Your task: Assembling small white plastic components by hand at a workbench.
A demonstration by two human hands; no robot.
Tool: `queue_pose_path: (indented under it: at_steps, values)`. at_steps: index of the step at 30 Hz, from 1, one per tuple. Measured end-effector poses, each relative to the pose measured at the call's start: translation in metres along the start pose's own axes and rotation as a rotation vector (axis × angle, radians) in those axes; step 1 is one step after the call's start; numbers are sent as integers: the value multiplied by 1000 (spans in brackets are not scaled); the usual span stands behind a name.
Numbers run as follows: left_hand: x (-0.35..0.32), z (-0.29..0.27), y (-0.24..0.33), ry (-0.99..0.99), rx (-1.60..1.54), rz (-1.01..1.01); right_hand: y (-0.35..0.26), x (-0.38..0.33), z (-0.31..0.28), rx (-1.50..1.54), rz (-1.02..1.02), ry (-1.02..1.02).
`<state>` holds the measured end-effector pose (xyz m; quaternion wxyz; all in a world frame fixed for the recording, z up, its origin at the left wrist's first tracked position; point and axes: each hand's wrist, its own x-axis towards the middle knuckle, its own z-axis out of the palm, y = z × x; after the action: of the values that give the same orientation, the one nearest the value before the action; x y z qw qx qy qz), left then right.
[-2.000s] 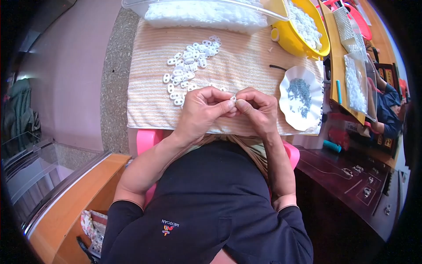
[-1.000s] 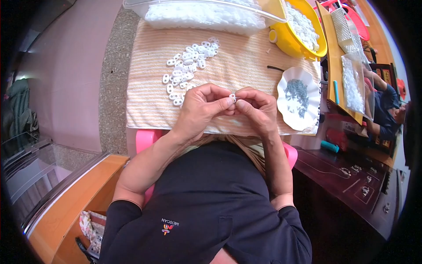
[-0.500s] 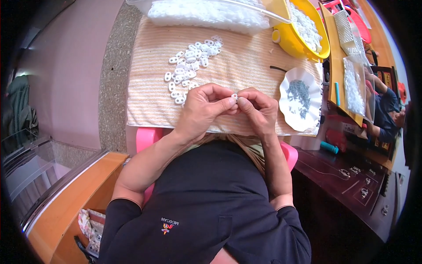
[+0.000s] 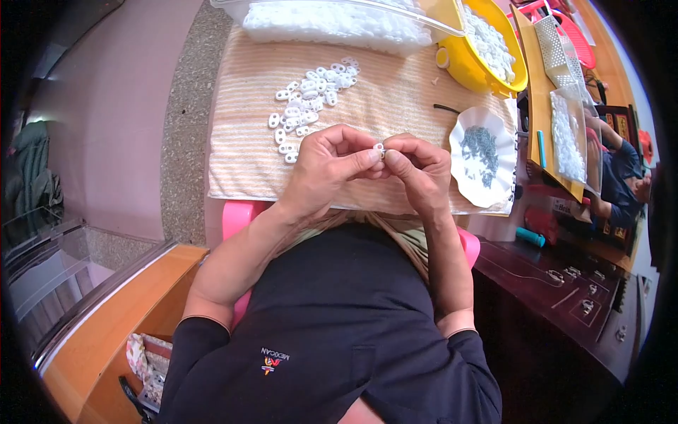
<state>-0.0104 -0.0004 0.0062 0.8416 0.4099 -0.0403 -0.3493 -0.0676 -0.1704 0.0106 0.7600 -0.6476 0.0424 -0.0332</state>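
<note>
A small white plastic piece with holes [image 4: 379, 147] is pinched between the thumb and fingers of my left hand [image 4: 328, 164]. My right hand [image 4: 422, 172] is closed at the same spot, its thumb and fingertips meeting the piece; a tiny dark bit shows there, too small to name. Left of my hands, a loose pile of white oval two-hole pieces [image 4: 308, 97] lies on the striped towel [image 4: 244, 152]. Beside my right hand stands a wavy-rimmed white dish [image 4: 460, 185] holding many small dark parts [image 4: 479, 152].
A clear bin [image 4: 339, 44] of white pieces stands at the far edge, next to a yellow basin [image 4: 462, 60] with more. A thin black stick [image 4: 446, 108] lies near the dish. At right, a person [image 4: 621, 173] sits by a clear tray [image 4: 569, 138] of white pieces.
Both hands stay together around the white piece, with only slight finger movement. The view has shifted a little; the pile and dishes look unchanged.
</note>
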Motion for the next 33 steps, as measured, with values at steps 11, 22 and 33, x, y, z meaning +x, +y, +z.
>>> queue_pose_path:
  at_steps: [11,22,33]
  values:
    - [2,-13,29,166,-303,247,-10,24,2,-423,-23,-7]
    - [9,-23,30,243,-311,266,-19,38,14,-1063,-162,-208]
    - [7,-22,26,219,-275,222,-9,21,24,-1195,-280,-175]
